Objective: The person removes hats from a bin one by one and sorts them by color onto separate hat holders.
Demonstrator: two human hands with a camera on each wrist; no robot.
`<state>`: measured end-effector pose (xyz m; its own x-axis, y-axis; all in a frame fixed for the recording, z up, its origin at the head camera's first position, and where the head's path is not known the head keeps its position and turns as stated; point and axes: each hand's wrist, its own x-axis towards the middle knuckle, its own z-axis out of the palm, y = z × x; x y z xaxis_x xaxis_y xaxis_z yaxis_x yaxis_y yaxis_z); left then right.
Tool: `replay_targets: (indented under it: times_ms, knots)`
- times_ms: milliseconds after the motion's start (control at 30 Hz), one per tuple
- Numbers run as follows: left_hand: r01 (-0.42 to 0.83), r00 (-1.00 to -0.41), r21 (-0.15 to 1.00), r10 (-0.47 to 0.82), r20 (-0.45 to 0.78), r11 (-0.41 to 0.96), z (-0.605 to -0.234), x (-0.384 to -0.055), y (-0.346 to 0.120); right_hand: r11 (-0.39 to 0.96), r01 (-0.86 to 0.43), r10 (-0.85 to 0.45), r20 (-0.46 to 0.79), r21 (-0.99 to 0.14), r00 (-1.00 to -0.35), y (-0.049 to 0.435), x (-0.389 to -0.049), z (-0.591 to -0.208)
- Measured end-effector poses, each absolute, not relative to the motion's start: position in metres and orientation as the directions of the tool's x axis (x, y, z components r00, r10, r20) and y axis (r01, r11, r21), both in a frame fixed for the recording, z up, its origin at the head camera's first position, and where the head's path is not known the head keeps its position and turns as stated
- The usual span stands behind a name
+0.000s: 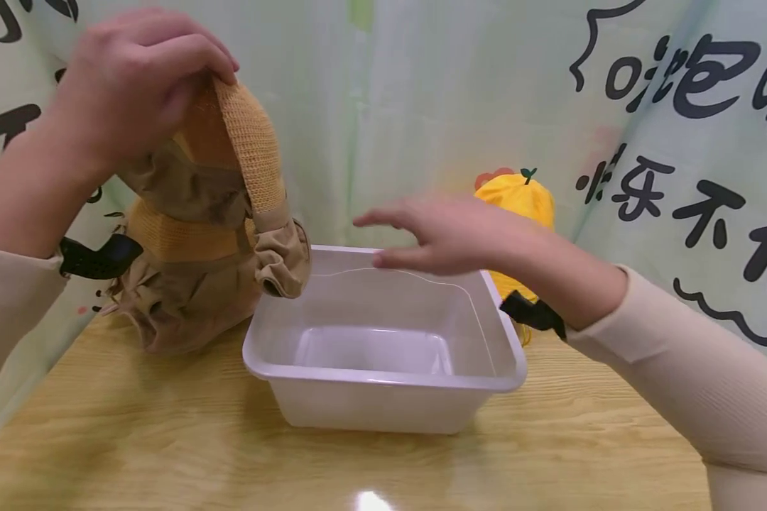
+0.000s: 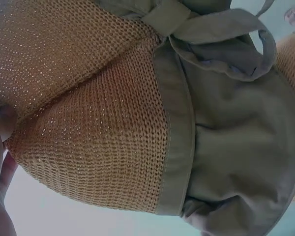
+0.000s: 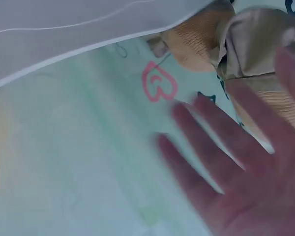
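Observation:
Up at the left, my left hand [image 1: 140,85] grips the crown of a sun hat [image 1: 251,135] with an orange-tan knitted top and a brown fabric brim. The left wrist view shows its mesh crown pinched at the tip, and a fabric bow [image 2: 211,34] on its band. Below it, a similar hat [image 1: 185,301] is on the table, partly covered by the held one. Over the back part of a pale plastic basin [image 1: 383,376], my right hand [image 1: 441,235] hovers with fingers extended and holds nothing. Its spread fingers [image 3: 201,147] appear in the right wrist view.
The basin stands on a wood-grain table [image 1: 185,433]. Behind its right side is a yellow hat [image 1: 527,202] with a green sprout on top, partly hidden by my right arm. A pale curtain [image 1: 422,106] with black lettering hangs close behind the table.

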<state>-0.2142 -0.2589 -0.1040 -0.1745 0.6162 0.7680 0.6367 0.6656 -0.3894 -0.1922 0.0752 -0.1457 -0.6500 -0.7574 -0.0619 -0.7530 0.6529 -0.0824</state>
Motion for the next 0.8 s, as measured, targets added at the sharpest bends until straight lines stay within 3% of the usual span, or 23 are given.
replay_targets:
  times_ms: [200, 400, 800]
  knots:
    - [0.672, -0.203, -0.304, 0.563, 0.801, 0.675, -0.113, -0.209, -0.261, 0.489, -0.788, -0.756, 0.267, -0.375, -0.597, 0.011, -0.235, -0.138]
    - [0.727, -0.178, -0.203, 0.466, 0.867, 0.656, -0.121, -0.209, -0.255, 0.312, -0.728, -0.691, 0.38, -0.61, -0.615, -0.019, -0.261, -0.139]
    - [0.737, -0.184, -0.146, 0.404, 0.896, 0.66, -0.126, -0.211, -0.249, 0.174, -0.688, -0.688, 0.413, -0.704, -0.596, -0.036, -0.272, -0.147]
